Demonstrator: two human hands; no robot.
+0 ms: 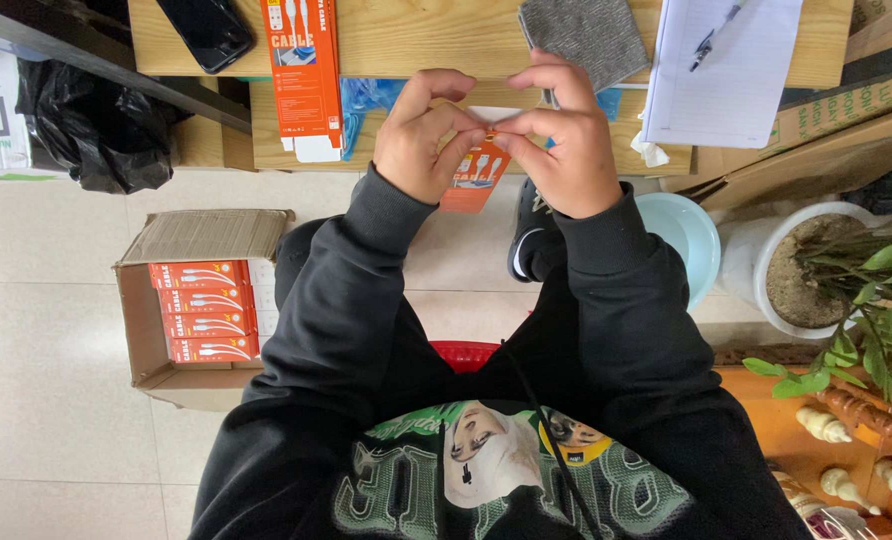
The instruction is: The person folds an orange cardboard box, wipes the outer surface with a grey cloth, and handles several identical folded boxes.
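while the person is sitting in a black sweatshirt (486,440), both hands are being held up close together over the near edge of a wooden table (416,40). the left hand (421,135) and the right hand (566,150) are pinching the top of a small orange box (474,178), fingertips meeting at its upper end, so both sets of fingers are closed around that one box. it is hanging tilted between the hands, just in front of the table edge and above the floor. whether its end flap is being tucked shut or pulled open, i cannot tell; the fingers are covering it.

down on the floor to the person's left, a cardboard carton (201,300) is sitting open with a stack of the same orange boxes (206,312) lying flat inside, filling only part of it, so i judge some packing is done and more is left.

farther off on the table, a longer orange box (303,70) is lying flat with its near end open, a black phone (206,30) beside it, a grey cloth (586,35) behind the hands, and a sheet of paper with a pen (721,65) to the right. a potted plant (826,270) is standing on the floor at the right.
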